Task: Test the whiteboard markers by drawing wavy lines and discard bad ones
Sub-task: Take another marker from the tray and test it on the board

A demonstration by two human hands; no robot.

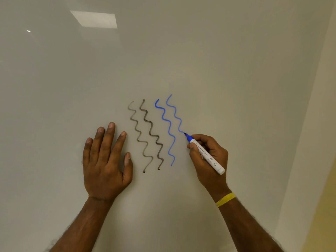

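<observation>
Lower right: a yellow wristband (225, 199) circles the wrist of the right hand (203, 168), which pinches the blue marker (209, 158) near its tip, nib touching the whiteboard (236, 70) at centre frame. Lower left of centre: the left hand (105, 160) lies flat, fingers spread, holding nothing. Between them are two black wavy lines (150, 130) and a finished blue line (170, 124); the second blue line (175, 110) is half drawn. Even pressure and an unhurried stroke would make the test fair. Its top looks perhaps paler, though glare hampers judgement. Upper left: a reflected ceiling light (94, 19).
</observation>
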